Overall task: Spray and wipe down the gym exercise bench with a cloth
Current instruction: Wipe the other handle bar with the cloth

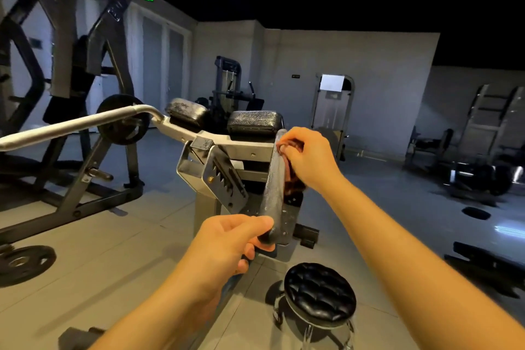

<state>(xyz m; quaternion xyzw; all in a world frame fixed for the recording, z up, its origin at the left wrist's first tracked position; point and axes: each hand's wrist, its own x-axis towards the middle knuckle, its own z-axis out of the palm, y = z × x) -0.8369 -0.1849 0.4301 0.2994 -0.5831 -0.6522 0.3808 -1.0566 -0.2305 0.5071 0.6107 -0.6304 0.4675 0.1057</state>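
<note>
The bench pad (273, 176) stands tilted nearly on edge in the middle of the floor, just beyond the round stool seat (319, 291). The person's left hand (233, 239) is clamped round the pad's near, lower end, thumb on top and fingers curled beneath. I take that as a way to steady it against pressure from the other side. The right hand (305, 158) is up at the far, upper end, its fingers bunched tight on a dark reddish cloth (294, 182) pressed to the pad's right face. The rest of the cloth hangs down below the hand. I judge this to be the wiping step, worked along the side the tilt exposes. No spray bottle shows from here. To the left a long metal handle bar (76, 122) juts near, with two arm cushions (254, 121) behind.
</note>
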